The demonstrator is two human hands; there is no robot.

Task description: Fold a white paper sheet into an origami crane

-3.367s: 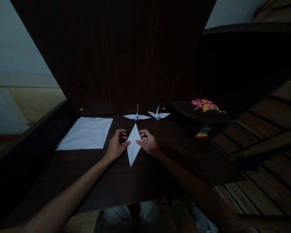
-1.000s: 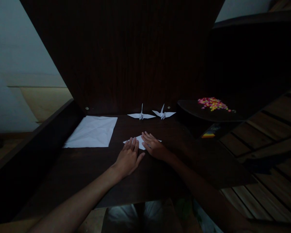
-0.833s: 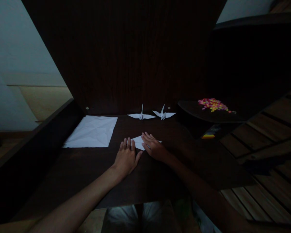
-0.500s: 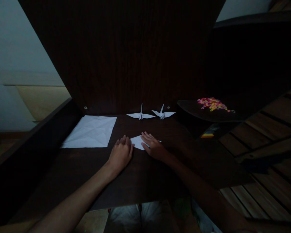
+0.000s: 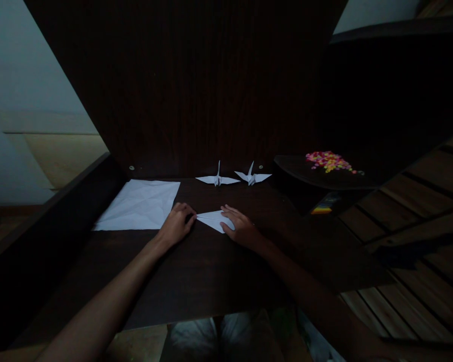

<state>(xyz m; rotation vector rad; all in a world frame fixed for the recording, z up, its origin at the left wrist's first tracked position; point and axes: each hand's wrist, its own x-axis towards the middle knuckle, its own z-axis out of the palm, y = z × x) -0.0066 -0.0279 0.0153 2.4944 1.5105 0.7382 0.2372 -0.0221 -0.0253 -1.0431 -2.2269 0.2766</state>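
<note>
A small white folded paper (image 5: 210, 221) lies flat on the dark wooden desk, kite-shaped with a pointed left end and a crease line along it. My left hand (image 5: 178, 221) is closed at that point, thumb and fingers pinching the tip. Over the paper's right part rests my right hand (image 5: 238, 225), its fingers spread and lying flat on it; the paper's right end is hidden under the palm. Behind my hands stand two white paper cranes (image 5: 218, 180) with wings outstretched, side by side near the back panel.
At the left lies a large creased white paper sheet (image 5: 143, 203) against the desk's raised side board (image 5: 60, 211). A pile of small pink and yellow pieces (image 5: 330, 161) sits on a curved shelf (image 5: 298, 168) at the right. Wooden slats (image 5: 411, 206) show beyond.
My left hand has moved left and slightly away from me, to the paper's pointed end, uncovering more of it. My right hand has stayed on the paper.
</note>
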